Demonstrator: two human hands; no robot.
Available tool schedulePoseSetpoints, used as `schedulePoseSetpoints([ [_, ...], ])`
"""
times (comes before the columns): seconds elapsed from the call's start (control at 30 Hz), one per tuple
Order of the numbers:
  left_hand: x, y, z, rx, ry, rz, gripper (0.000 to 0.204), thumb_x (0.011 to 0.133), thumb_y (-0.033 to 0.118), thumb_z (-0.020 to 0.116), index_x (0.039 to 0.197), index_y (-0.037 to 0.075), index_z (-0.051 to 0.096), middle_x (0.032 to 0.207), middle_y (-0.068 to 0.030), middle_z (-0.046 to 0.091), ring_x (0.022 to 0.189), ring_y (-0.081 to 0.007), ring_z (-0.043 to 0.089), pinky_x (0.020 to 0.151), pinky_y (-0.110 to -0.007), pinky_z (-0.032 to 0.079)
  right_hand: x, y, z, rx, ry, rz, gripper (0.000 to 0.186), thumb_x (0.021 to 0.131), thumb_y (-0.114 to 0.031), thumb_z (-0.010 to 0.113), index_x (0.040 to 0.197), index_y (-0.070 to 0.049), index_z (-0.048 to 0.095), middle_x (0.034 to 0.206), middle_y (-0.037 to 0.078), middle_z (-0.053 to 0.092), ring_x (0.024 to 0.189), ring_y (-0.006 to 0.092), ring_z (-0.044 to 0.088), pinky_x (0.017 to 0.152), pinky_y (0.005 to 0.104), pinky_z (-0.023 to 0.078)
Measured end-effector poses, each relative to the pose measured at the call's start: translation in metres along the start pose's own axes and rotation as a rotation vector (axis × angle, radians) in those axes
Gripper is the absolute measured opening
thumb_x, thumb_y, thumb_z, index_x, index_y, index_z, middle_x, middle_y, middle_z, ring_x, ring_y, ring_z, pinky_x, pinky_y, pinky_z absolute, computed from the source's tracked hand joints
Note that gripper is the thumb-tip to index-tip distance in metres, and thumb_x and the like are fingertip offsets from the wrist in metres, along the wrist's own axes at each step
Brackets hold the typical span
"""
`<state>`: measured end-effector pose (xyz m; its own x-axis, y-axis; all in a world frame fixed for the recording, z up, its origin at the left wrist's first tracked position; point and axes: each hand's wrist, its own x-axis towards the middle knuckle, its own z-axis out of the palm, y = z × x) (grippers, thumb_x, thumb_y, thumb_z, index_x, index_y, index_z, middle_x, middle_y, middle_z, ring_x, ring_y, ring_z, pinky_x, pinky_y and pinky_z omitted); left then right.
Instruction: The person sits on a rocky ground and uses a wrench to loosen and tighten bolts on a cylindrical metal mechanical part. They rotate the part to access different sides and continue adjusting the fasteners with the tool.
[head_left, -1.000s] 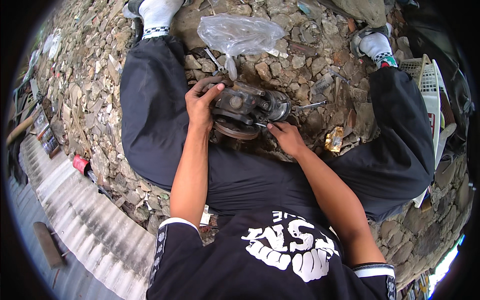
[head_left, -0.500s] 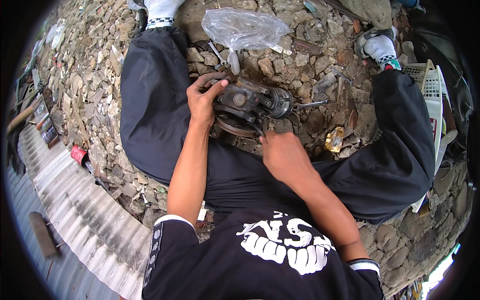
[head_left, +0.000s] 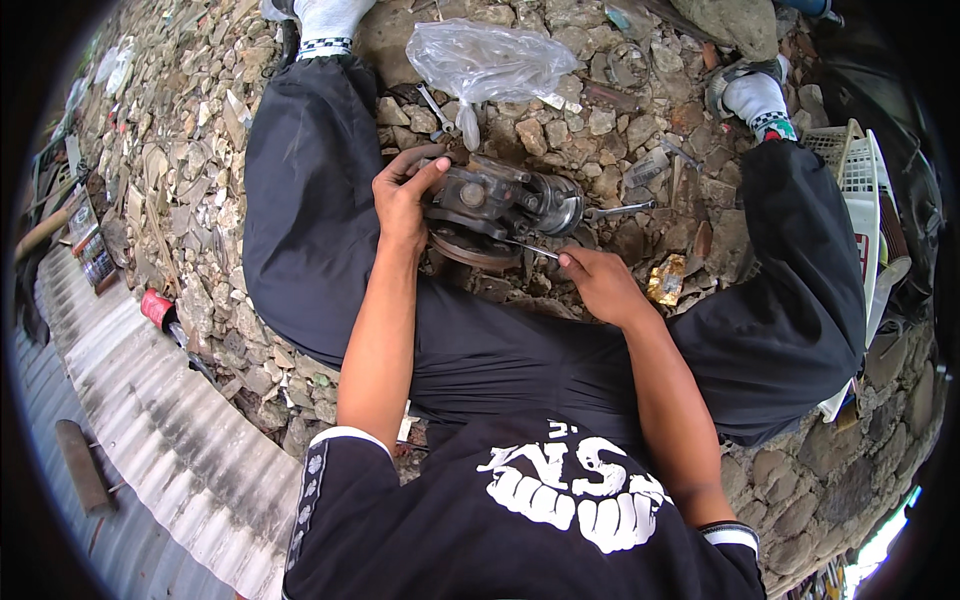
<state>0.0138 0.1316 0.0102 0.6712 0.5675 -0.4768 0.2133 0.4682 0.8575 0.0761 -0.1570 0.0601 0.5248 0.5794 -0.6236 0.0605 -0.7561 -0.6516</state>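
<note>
My left hand (head_left: 410,195) grips the upper left of a dark, greasy metal joint assembly (head_left: 485,195), which has a round rusty flange (head_left: 470,255) underneath and a cylindrical end at the right. My right hand (head_left: 590,270) is closed on the handle of a slim silver wrench (head_left: 540,250), whose far end reaches in just above the flange. Another wrench (head_left: 630,207) lies on the stones right of the assembly, and another (head_left: 433,108) beyond it, beside a crumpled clear plastic bag (head_left: 490,55).
My legs are spread on broken stones around the work. A white plastic crate (head_left: 858,215) is beside my right leg. At left are corrugated sheets (head_left: 170,430), a red object (head_left: 157,308) and a wooden handle (head_left: 42,232). A gold wrapper (head_left: 668,280) lies near my right hand.
My right hand dipped toward me and left half a second ago, and now sits farther right with more of the wrench showing. My left hand stays on the assembly.
</note>
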Motion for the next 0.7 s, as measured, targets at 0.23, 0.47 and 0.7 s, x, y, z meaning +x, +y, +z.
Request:
schedulePoseSetpoints([
  [0.23,0.007,-0.004,-0.001,-0.131,0.061,-0.084,0.025,0.087,0.000,0.079,0.112,-0.002,0.074,0.085,0.0004,0.065,0.072,-0.0095,0.059,0.066,-0.024,0.047,0.020,0.023,0.015,0.106,-0.007,0.035,0.033,0.109,-0.034,0.052,0.116,-0.004,0.065,0.099,0.022,0.068,0.099,0.0445,0.064,0.087,0.0491,0.048],
  [0.47,0.006,0.004,0.007,-0.147,0.060,-0.087,0.025,0.085,-0.002,0.079,0.109,-0.003,0.075,0.080,0.0023,0.063,0.067,-0.0072,0.056,0.063,-0.023,0.044,0.040,0.041,0.027,0.189,-0.087,-0.048,0.033,0.108,-0.033,0.055,0.120,-0.004,0.065,0.102,0.022,0.068,0.096,0.0393,0.064,0.089,0.0441,0.049],
  [0.7,0.002,0.005,0.009,-0.050,-0.042,-0.007,0.023,0.085,-0.001,0.080,0.107,-0.002,0.076,0.076,0.0037,0.061,0.067,-0.0064,0.054,0.063,-0.023,0.042,0.046,0.038,0.050,0.219,-0.016,0.030,0.035,0.106,-0.034,0.060,0.124,-0.005,0.069,0.105,0.022,0.071,0.097,0.0397,0.067,0.088,0.0443,0.051],
])
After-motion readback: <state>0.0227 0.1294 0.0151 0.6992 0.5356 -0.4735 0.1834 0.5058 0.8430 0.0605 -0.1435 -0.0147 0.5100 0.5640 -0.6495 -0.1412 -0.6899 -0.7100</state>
